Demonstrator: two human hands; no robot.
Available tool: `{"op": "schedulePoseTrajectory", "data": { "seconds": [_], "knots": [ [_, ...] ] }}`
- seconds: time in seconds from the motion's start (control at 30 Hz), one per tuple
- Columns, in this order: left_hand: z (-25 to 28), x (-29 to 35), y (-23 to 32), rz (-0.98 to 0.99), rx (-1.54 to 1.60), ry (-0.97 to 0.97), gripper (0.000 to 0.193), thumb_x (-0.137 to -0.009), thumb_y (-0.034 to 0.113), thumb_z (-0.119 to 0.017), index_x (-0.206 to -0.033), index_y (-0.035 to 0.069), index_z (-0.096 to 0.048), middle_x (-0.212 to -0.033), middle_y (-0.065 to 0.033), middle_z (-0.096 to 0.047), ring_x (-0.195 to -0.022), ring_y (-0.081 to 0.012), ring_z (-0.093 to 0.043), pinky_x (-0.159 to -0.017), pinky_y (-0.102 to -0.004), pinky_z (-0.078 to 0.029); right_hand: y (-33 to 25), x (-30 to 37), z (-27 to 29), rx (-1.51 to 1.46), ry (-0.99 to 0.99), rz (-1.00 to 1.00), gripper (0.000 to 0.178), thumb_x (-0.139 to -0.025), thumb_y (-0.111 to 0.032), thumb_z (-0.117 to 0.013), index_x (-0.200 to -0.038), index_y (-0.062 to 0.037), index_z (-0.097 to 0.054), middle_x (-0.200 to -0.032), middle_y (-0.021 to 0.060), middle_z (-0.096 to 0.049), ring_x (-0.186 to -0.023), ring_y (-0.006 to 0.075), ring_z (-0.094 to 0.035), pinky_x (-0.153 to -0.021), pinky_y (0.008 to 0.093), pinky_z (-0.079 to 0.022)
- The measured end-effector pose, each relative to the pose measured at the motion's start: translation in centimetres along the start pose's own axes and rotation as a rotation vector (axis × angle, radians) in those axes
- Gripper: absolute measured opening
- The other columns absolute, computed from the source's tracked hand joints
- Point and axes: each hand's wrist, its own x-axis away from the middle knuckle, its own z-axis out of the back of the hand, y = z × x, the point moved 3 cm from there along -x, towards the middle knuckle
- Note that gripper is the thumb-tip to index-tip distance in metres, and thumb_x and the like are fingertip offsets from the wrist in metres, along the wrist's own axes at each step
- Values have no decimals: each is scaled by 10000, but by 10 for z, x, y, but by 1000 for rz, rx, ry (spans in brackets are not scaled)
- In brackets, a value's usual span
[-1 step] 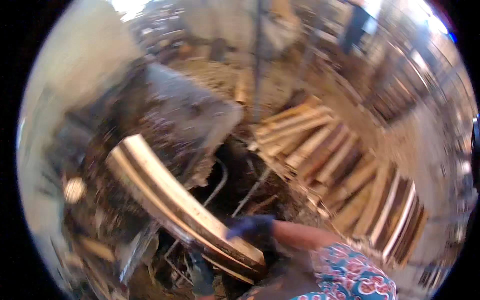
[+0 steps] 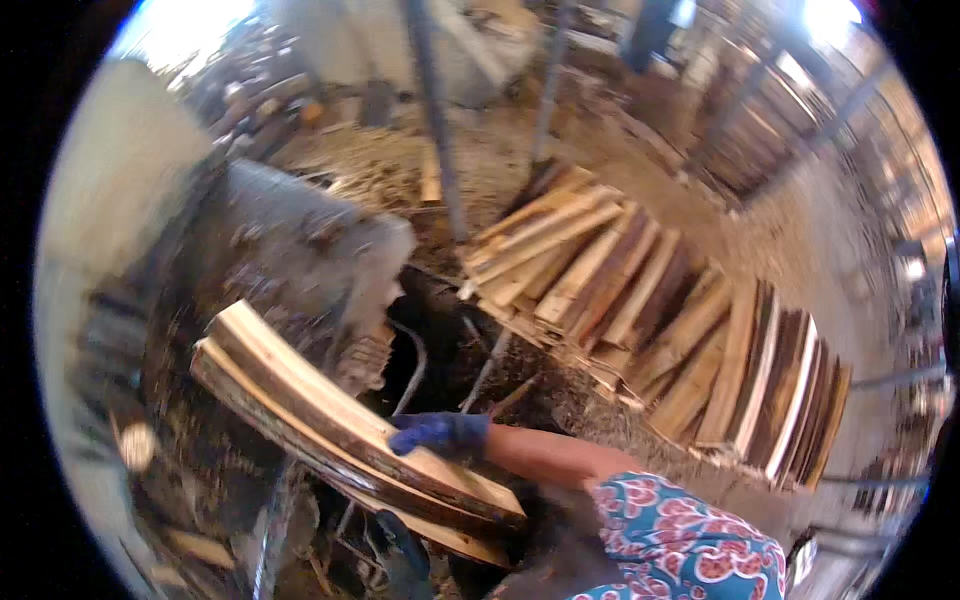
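The brown floor (image 2: pixel 770 270) has a pale wall (image 2: pixel 125 170) along its left edge, grey posts (image 2: pixel 432 110) and glaring light (image 2: pixel 190 25) toward its far edge.

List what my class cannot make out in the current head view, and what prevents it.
All in the head view:
- Left hand: its full grip, obscured by deep shadow and the boards.
- Underside of those boards: hidden by their upper faces.
- Wood pile: lower pieces, covered by upper ones.
- Patterned sleeve: cut off by the lower edge.
- Round pale piece: its details, blurred.
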Motion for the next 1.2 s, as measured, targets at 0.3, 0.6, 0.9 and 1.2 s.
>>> {"op": "schedulePoseTrajectory", "data": {
  "seconds": [0.3, 0.6, 0.9, 1.2],
  "knots": [
    [-171, 19, 17, -117, -175, -513, 462, -666, 17, -685, -1096, -40, -527, -995, -113, -592, -863, -177, -551, -785, -316, -458, 48, 130, 116, -285, 351, 364, 721, -717, -362, -677, -1268, 21, -415, -1171, 63, -507, -1027, 147, -466, -915, 291, -370],
    [-306, 6, 10, 21, -319, -800, 221, -804, 62, -622, -1008, -8, -575, -870, -22, -603, -743, -111, -551, -649, -230, -435, 53, 314, 216, -218, 1497, 850, 272, -852, -257, -556, -1031, -53, -541, -970, 12, -545, -912, 155, -497, -859, 304, -387],
    [-302, -24, 6, 44, -190, -568, 217, -825, 79, -598, -1001, -34, -545, -909, -97, -610, -807, -160, -578, -713, -253, -460, 57, 325, 341, -629, 1796, 620, 405, -830, -203, -615, -1189, -45, -513, -1048, 16, -567, -900, 140, -541, -805, 248, -440],
    [-165, -58, 7, -12, -449, -215, 452, -843, 173, -619, -1195, -60, -455, -1113, -125, -542, -930, -226, -519, -804, -365, -433, -2, 173, 372, -261, 1189, 714, 301, -799, -113, -618, -1086, -54, -550, -879, 53, -614, -739, 160, -580, -638, 283, -479]
  ]
}}
